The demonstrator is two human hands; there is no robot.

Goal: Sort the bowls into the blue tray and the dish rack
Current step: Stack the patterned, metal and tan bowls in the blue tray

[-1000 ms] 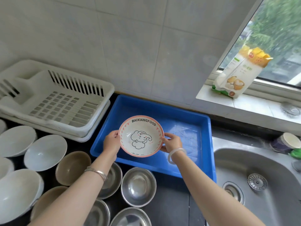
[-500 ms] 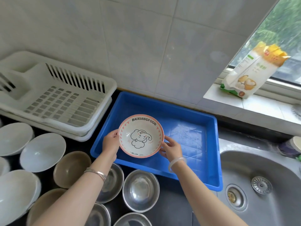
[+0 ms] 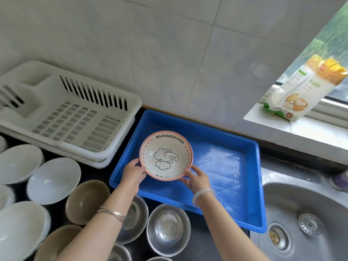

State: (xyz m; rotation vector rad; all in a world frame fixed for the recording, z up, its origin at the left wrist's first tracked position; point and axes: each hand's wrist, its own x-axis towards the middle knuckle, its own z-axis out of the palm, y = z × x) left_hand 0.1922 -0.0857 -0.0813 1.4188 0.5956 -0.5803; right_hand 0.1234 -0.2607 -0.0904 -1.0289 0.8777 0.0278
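Two hands, left hand (image 3: 134,173) & right hand (image 3: 196,178), are gripping the round cream ceramic bowl w/ pink rim & elephant print (image 3: 166,155) by its near edge, fingers curled under it, over the rectangular blue plastic tray (image 3: 231,166). White plastic dish rack (image 3: 62,117) is sitting beyond left fingers; steel, tan & white bowls on desk below wrists.

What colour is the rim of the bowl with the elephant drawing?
Pinkish-orange, clearest in the head view on the cartoon elephant bowl.

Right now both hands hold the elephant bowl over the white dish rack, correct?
Not quite. Both hands, left and right, do hold the elephant bowl, but over the blue tray, not the white dish rack beside it. The head view shows this.
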